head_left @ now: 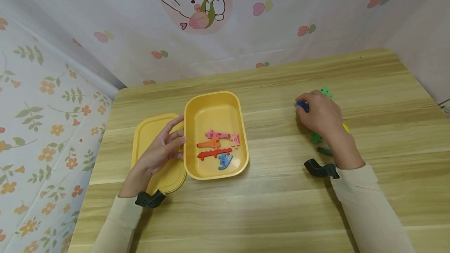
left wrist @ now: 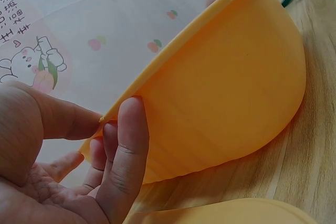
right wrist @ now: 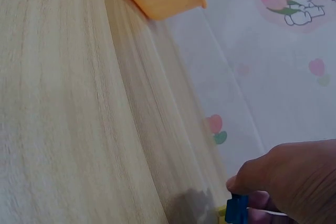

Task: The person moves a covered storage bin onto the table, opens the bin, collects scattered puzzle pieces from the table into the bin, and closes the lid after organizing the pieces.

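Note:
A yellow plastic box [head_left: 242, 149] stands at the middle of the table with several small animal-shaped pieces inside. Among them are a red long piece [head_left: 214, 153], an orange piece [head_left: 207, 144], a pink spotted piece [head_left: 223, 136] and a blue piece [head_left: 225, 161]. My left hand [head_left: 163, 145] holds the box's left edge, thumb and fingers at the rim and outer wall in the left wrist view. At the right, my right hand [head_left: 321, 114] pinches a dark blue piece [right wrist: 237, 209] between thumb and fingers. Some yellow [right wrist: 221, 214] shows beside it in the right wrist view.
The yellow lid [head_left: 140, 141] lies left of the box, partly beneath my left hand. Around my right hand lie a bright green piece [head_left: 326, 91], a darker green piece [head_left: 316, 138], a dark green stick-like piece [head_left: 324, 151] and a yellow piece [head_left: 346, 127]. Printed curtains hang behind the table.

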### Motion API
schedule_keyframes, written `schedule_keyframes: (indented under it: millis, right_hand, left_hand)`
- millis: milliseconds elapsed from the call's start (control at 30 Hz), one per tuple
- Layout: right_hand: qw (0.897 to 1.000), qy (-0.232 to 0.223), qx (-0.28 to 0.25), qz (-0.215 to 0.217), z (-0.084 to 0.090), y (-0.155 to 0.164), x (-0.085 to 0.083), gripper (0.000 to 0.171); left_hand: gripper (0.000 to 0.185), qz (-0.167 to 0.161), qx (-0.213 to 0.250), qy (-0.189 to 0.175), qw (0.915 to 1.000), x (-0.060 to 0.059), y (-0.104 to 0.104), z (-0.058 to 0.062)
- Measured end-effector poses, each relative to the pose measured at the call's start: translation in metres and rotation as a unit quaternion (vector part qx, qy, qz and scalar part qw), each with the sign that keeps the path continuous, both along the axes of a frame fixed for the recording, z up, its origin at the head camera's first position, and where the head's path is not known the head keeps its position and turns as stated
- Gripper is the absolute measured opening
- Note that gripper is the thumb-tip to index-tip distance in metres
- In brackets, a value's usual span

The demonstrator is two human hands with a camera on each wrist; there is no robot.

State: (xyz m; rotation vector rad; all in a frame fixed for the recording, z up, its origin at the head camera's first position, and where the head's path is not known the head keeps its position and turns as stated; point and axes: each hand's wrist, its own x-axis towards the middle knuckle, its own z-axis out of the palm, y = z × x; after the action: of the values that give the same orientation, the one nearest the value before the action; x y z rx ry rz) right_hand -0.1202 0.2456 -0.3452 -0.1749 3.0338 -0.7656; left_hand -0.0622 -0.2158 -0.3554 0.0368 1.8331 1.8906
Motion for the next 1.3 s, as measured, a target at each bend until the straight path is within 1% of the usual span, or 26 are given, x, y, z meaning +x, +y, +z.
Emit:
schedule_keyframes:
  millis: [200, 500, 700, 967, 1100, 1300]
  right_hand:
    - [0.999, 0.023, -0.048, 0.008, 0.001, -0.004, 0.001, 0.032]
    - [0.993, 0.005, -0.117, 0.015, 0.006, -0.012, 0.001, 0.029]
    - [0.990, -0.002, -0.136, 0.022, 0.009, -0.019, 0.003, 0.029]
    - [0.987, 0.005, -0.157, 0.042, 0.009, -0.022, 0.004, 0.028]
    - [0.985, -0.004, -0.165, 0.038, 0.010, -0.022, 0.005, 0.028]
    - [0.983, -0.011, -0.179, 0.046, 0.011, -0.022, 0.004, 0.028]
  left_hand:
    - [0.073, 0.000, 0.001, 0.000, 1.0000, 0.000, 0.000, -0.001]
    - [0.073, -0.002, 0.004, 0.000, 1.0000, -0.001, -0.001, -0.002]
    - [0.073, -0.002, 0.006, 0.002, 1.0000, 0.000, -0.001, -0.002]
    - [0.072, -0.004, 0.003, 0.005, 1.0000, 0.000, 0.000, -0.001]
    - [0.072, -0.003, 0.003, 0.003, 1.0000, 0.000, 0.000, -0.001]
    - [0.073, -0.003, 0.005, 0.001, 1.0000, 0.000, -0.001, -0.002]
